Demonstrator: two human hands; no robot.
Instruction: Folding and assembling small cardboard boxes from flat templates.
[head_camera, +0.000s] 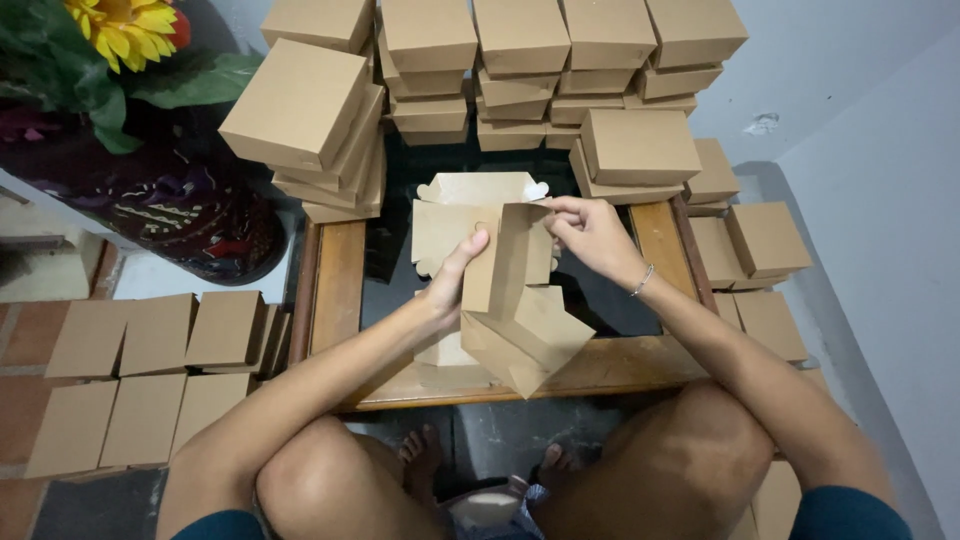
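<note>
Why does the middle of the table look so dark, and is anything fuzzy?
In the head view, the table has a dark glossy middle that hardly catches the soft, even light; the half-folded box between the left hand and right hand looks sharp, and the stacked boxes lean outward near the edges from the wide lens.

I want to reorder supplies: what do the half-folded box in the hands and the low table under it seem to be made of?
The half-folded box looks like thin brown kraft card with a matte finish: it shows sharp creases and die-cut scalloped flaps. The table seems to be varnished wood, with a warm grained frame, around a dark glossy inset, possibly glass. The left hand and right hand both hold the box.
</note>
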